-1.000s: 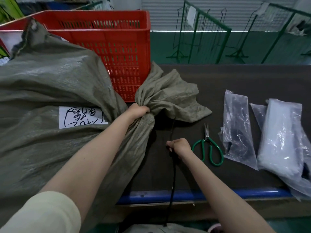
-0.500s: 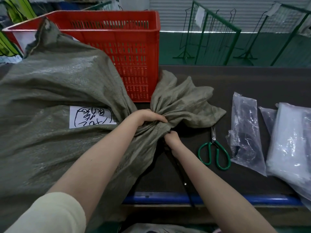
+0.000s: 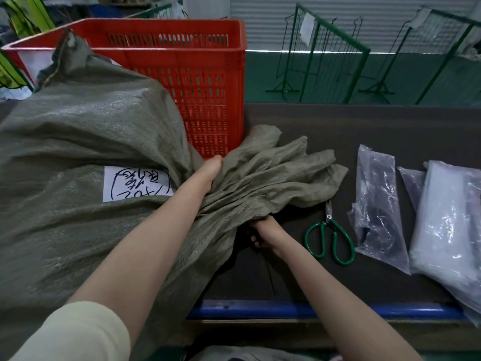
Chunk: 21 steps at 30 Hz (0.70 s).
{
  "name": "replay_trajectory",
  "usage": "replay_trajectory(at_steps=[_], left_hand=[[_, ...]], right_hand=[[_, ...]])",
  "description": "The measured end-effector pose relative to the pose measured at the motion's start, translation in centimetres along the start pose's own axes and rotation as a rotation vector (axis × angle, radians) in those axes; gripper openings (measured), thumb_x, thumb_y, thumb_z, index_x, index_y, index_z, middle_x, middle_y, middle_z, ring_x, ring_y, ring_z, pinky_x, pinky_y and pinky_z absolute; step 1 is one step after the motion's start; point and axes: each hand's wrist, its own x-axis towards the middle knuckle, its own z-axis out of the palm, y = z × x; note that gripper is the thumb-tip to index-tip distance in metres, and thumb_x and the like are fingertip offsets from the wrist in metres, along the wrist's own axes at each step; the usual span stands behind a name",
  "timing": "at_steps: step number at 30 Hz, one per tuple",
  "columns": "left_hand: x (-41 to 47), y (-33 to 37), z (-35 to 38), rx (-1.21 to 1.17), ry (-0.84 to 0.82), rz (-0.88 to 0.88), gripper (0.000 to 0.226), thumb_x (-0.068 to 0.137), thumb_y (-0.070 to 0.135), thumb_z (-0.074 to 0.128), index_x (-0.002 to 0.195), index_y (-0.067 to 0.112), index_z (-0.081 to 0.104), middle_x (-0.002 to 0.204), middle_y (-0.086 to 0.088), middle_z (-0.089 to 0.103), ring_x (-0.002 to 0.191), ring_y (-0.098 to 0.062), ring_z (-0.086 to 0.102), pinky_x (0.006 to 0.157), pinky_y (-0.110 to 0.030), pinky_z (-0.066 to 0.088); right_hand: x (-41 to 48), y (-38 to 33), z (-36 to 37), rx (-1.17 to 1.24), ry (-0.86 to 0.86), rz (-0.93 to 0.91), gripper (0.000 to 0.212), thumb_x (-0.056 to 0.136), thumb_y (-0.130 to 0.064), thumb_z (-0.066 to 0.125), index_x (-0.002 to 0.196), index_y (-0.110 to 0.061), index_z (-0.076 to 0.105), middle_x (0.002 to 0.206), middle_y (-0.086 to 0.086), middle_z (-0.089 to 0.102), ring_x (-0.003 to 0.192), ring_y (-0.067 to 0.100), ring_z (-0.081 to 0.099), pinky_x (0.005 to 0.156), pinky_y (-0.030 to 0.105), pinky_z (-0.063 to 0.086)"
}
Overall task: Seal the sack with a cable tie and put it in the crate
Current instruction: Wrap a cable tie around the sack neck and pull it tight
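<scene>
The right hand [image 3: 265,230] has gone from out on the open surface a second ago to right up under the bunched neck of the sack [image 3: 86,142], knuckles tucked beneath the fabric. Its grip is closed around the black cable tie [image 3: 270,277], and the tail of that tie trails down toward the near edge instead of running straight up to the sack as before. The left hand [image 3: 208,173] has shifted too: it sat on top of the gather earlier, now it reaches over and squeezes the neck from the far side, fingers buried in the folds, grip closed tight on the cloth. The loose mouth of the sack fans out to the right of that squeeze.

The sack itself lies on its side across the left of the dark surface [image 3: 364,131], a white handwritten label [image 3: 136,183] facing up, its bulk leaning against the red crate [image 3: 197,74] standing behind it.

To the right of the hands, green-handled scissors [image 3: 330,238] lie flat, blades pointing away. Beyond them, two clear plastic bags [image 3: 377,204] with dark contents rest side by side. A blue rail [image 3: 325,310] edges the near side. Across the green floor [image 3: 299,71] stand green wire racks [image 3: 330,56] before a grey shuttered wall.
</scene>
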Motion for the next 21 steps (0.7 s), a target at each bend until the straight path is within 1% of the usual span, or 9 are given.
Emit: replay_trajectory(at_steps=[1, 3, 6, 8, 11, 13, 15, 19, 21], left_hand=[[0.4, -0.1, 0.0, -0.021, 0.108, 0.025, 0.047, 0.093, 0.033, 0.034, 0.128, 0.007, 0.049, 0.127, -0.013, 0.057, 0.113, -0.03, 0.055, 0.102, -0.039, 0.044], [0.5, -0.3, 0.0, -0.038, 0.264, 0.138, 0.04, 0.094, 0.024, 0.034, 0.125, 0.005, 0.049, 0.125, -0.008, 0.055, 0.118, -0.029, 0.052, 0.105, -0.037, 0.041], [0.8, -0.5, 0.4, 0.032, 0.36, 0.317, 0.03, 0.095, 0.005, 0.034, 0.116, 0.006, 0.055, 0.11, -0.012, 0.063, 0.097, -0.02, 0.06, 0.088, -0.027, 0.044], [0.7, -0.3, 0.6, -0.044, 0.385, 0.405, 0.032, 0.093, -0.001, 0.031, 0.121, 0.005, 0.046, 0.091, -0.008, 0.062, 0.073, -0.012, 0.058, 0.076, -0.024, 0.05], [0.8, 0.1, 0.6, -0.204, 0.364, 0.403, 0.031, 0.09, -0.007, 0.029, 0.116, 0.01, 0.031, 0.076, -0.001, 0.053, 0.063, -0.009, 0.055, 0.057, -0.015, 0.048], [0.8, 0.2, 0.4, -0.288, 0.323, 0.366, 0.03, 0.087, -0.008, 0.032, 0.108, 0.014, 0.03, 0.074, -0.002, 0.055, 0.06, -0.011, 0.055, 0.058, -0.018, 0.047], [1.0, 0.4, 0.2, -0.328, 0.27, 0.339, 0.022, 0.087, -0.005, 0.036, 0.099, 0.012, 0.042, 0.068, -0.003, 0.053, 0.057, -0.013, 0.051, 0.056, -0.022, 0.044], [0.9, 0.7, 0.5, -0.228, 0.185, 0.434, 0.03, 0.09, 0.005, 0.038, 0.067, 0.017, 0.054, 0.055, -0.003, 0.042, 0.05, -0.014, 0.041, 0.053, -0.026, 0.037], [0.5, 0.8, 0.3, -0.13, 0.151, 0.553, 0.032, 0.088, 0.003, 0.037, 0.065, 0.018, 0.053, 0.049, 0.0, 0.041, 0.046, -0.013, 0.041, 0.052, -0.025, 0.037]], right_hand=[[-0.4, 0.2, -0.2, -0.028, -0.018, -0.005, 0.009, 0.094, -0.013, 0.045, 0.09, -0.01, 0.053, 0.065, 0.002, 0.05, 0.048, 0.01, 0.041, 0.037, 0.017, 0.034], [-1.0, 0.5, -0.5, -0.09, -0.04, -0.003, 0.012, 0.094, -0.013, 0.046, 0.087, -0.009, 0.055, 0.064, 0.002, 0.051, 0.048, 0.01, 0.043, 0.039, 0.017, 0.036], [-2.1, 0.6, -1.2, -0.199, 0.004, -0.007, 0.012, 0.093, -0.016, 0.051, 0.086, -0.007, 0.057, 0.062, 0.001, 0.053, 0.048, 0.011, 0.046, 0.043, 0.019, 0.039], [-2.9, 0.7, -1.5, -0.267, 0.058, -0.042, 0.017, 0.09, -0.016, 0.055, 0.073, -0.013, 0.056, 0.061, 0.001, 0.055, 0.047, 0.01, 0.048, 0.044, 0.02, 0.042], [-4.1, 0.7, -1.6, -0.422, 0.163, -0.124, 0.023, 0.087, -0.019, 0.059, 0.064, -0.017, 0.055, 0.062, 0.005, 0.061, 0.043, 0.01, 0.056, 0.049, 0.026, 0.051], [-5.3, 0.4, -1.2, -0.665, 0.224, -0.197, 0.016, 0.086, -0.021, 0.056, 0.08, -0.011, 0.066, 0.083, 0.014, 0.07, 0.073, 0.025, 0.068, 0.071, 0.036, 0.056], [-6.8, -0.1, -0.6, -0.885, 0.262, -0.267, 0.025, 0.088, -0.02, 0.049, 0.104, -0.008, 0.065, 0.105, 0.017, 0.068, 0.099, 0.036, 0.062, 0.082, 0.039, 0.051], [-9.5, -1.1, 0.7, -0.926, 0.307, -0.525, 0.035, 0.093, -0.016, 0.041, 0.127, -0.013, 0.048, 0.109, 0.013, 0.066, 0.1, 0.031, 0.061, 0.078, 0.036, 0.047], [-10.2, -1.2, 0.9, -0.783, 0.294, -0.649, 0.028, 0.093, -0.017, 0.042, 0.121, -0.015, 0.047, 0.102, 0.008, 0.065, 0.094, 0.024, 0.06, 0.073, 0.034, 0.045]])
